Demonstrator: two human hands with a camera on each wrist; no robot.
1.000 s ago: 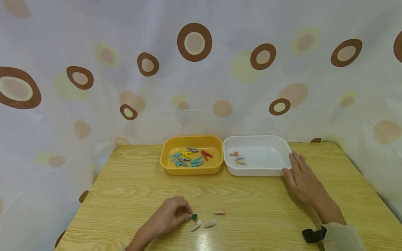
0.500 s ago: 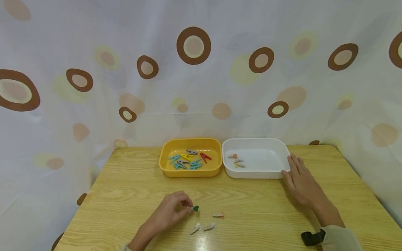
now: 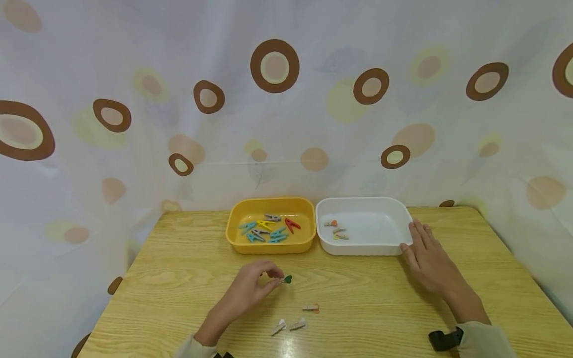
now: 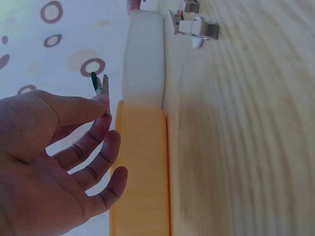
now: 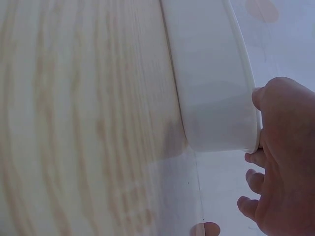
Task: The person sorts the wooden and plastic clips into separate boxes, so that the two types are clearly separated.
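Note:
My left hand [image 3: 248,288] pinches a small wooden clothespin [image 3: 284,280] with a green heart between thumb and forefinger, above the table. In the left wrist view the clothespin [image 4: 103,88] points away from the thumb, and the other fingers are loosely bent. My right hand [image 3: 431,266] rests against the right front corner of the white tray [image 3: 367,250], fingers straight along its end and thumb at the rim. A clothespin with an orange heart [image 3: 311,308] and two clothespins with white hearts, one left [image 3: 278,327] and one right [image 3: 297,324], lie on the table.
A yellow tray [image 3: 270,247] with several coloured plastic pegs [image 3: 292,225] stands left of the white tray. Inside the white tray, a few wooden clothespins [image 3: 341,236] lie at its left side. Behind the table [image 3: 179,278] hangs a patterned curtain [image 3: 286,119].
My left hand has lifted the green-heart clothespin from beside the white-heart ones and carried it forward and slightly right. My right hand has stayed at the white tray's corner.

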